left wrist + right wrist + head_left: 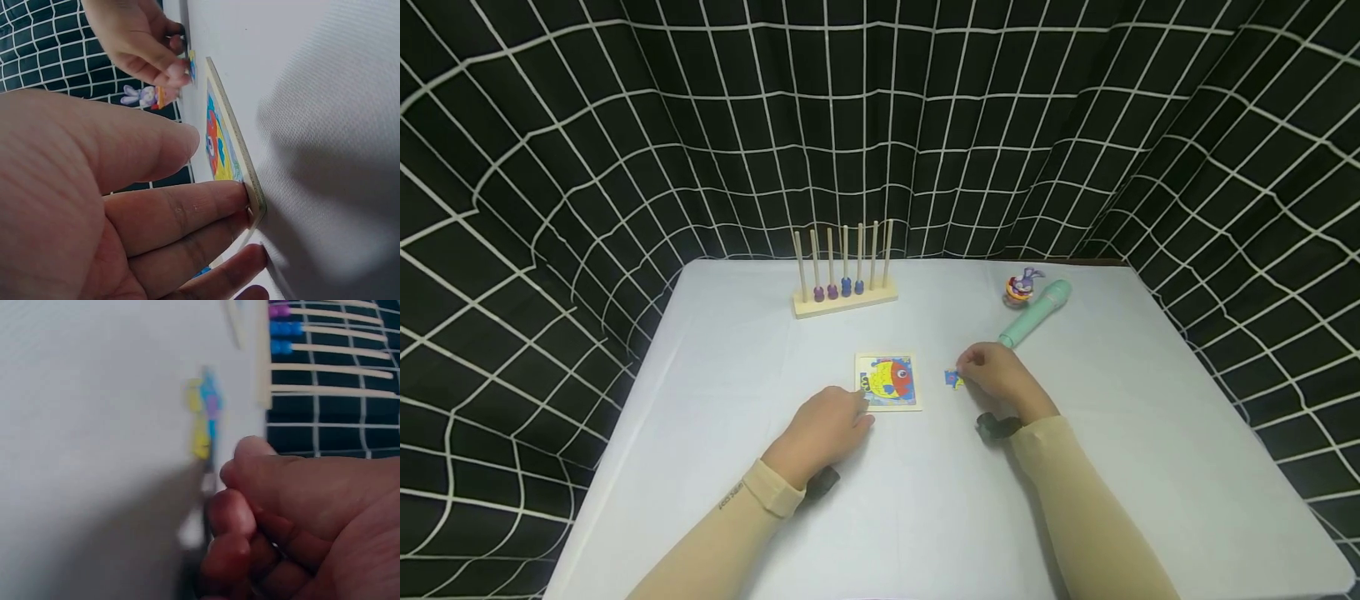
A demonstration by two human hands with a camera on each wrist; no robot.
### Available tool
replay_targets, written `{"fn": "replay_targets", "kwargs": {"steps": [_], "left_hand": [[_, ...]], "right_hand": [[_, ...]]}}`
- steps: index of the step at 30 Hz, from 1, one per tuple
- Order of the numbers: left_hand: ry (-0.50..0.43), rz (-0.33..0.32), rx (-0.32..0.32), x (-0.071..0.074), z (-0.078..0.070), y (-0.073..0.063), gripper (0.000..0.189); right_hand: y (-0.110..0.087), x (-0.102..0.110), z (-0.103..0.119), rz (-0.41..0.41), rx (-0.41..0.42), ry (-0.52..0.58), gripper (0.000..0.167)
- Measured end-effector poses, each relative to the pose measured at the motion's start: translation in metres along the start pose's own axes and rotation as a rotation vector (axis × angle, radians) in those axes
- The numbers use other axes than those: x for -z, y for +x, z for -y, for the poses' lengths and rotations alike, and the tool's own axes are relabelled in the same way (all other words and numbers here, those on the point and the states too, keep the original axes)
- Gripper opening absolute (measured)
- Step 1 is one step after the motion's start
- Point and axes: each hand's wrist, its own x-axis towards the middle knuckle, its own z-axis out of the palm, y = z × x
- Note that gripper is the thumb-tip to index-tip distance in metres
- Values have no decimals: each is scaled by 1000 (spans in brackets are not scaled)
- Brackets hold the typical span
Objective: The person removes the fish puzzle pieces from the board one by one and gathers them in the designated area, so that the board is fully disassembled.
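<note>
A small wooden picture puzzle with a red and yellow fish (891, 382) lies on the white table (925, 500). My left hand (826, 425) touches its near left corner; in the left wrist view, the fairly straight fingers (187, 209) meet the edge of its wooden frame, with the thumb raised apart. To the right of it are blue and yellow puzzle pieces (952, 378), blurred in the right wrist view, where purple shows too. My right hand (1000, 375) is just over them, fingers bent and thumb close to the forefinger. I cannot tell whether it pinches a piece.
A wooden peg stand (847, 302) with a few purple and blue beads is at the back. Beyond my right hand lie a mint-green toy microphone (1036, 315) and a small purple rabbit toy (1021, 287). A black curtain with a white grid (865, 125) surrounds the table.
</note>
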Motion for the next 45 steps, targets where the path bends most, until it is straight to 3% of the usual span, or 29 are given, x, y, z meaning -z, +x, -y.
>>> {"fn": "replay_targets", "kwargs": {"steps": [3, 7, 10, 13, 20, 26, 31, 36, 45], "left_hand": [[6, 0, 0, 1, 0, -1, 41], [16, -8, 1, 2, 0, -1, 41], [16, -7, -2, 1, 1, 0, 41], [17, -7, -11, -1, 1, 1, 41], [33, -21, -25, -6, 1, 4, 41], [33, -16, -6, -4, 0, 2, 41], [32, -25, -14, -3, 0, 2, 39], [45, -33, -23, -4, 1, 3, 38], [52, -37, -21, -5, 1, 3, 38]], "right_hand": [[-4, 2, 15, -29, 37, 20, 20], [-2, -8, 50, -21, 180, 24, 24], [6, -24, 74, 29, 285, -41, 30], [16, -41, 89, 82, 333, -134, 35], [29, -65, 98, 149, 326, -278, 38], [31, -70, 101, 152, 330, -362, 36], [33, -67, 109, 206, 319, -421, 39], [34, -67, 114, 244, 276, -401, 32], [33, -71, 108, 180, 297, -376, 32]]}}
